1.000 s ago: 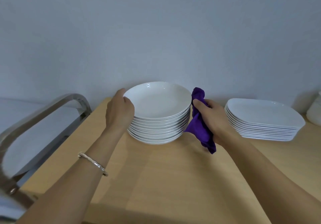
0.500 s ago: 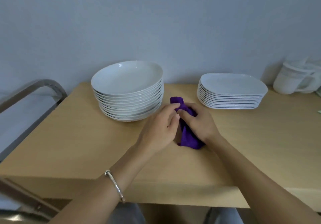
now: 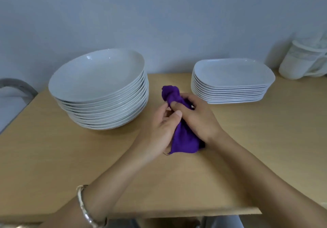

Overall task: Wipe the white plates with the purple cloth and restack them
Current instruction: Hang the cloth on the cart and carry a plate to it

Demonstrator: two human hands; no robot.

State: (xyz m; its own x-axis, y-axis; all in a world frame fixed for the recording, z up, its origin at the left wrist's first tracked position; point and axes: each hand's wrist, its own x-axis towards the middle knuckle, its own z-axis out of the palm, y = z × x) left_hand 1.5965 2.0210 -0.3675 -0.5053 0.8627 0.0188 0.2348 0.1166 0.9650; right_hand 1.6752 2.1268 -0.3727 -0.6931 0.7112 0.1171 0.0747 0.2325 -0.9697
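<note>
A tall stack of round white plates (image 3: pixel 99 93) stands on the left of the wooden table (image 3: pixel 53 157). A lower stack of oblong white plates (image 3: pixel 231 81) stands to the right. Between the stacks, both my hands hold the bunched purple cloth (image 3: pixel 182 135) just above the table. My right hand (image 3: pixel 196 120) grips its middle, with the top of the cloth poking out above the fingers. My left hand (image 3: pixel 162 128) pinches the cloth from the left side. Neither hand touches a plate.
White mugs (image 3: pixel 304 63) stand at the back right against the grey wall. A metal chair frame (image 3: pixel 19 86) sits off the table's left edge. The table's front edge runs close to my forearms.
My left hand has let go of the round stack and come to the cloth. Both hands drew back from the plates to the table's middle; the view dropped lower.
</note>
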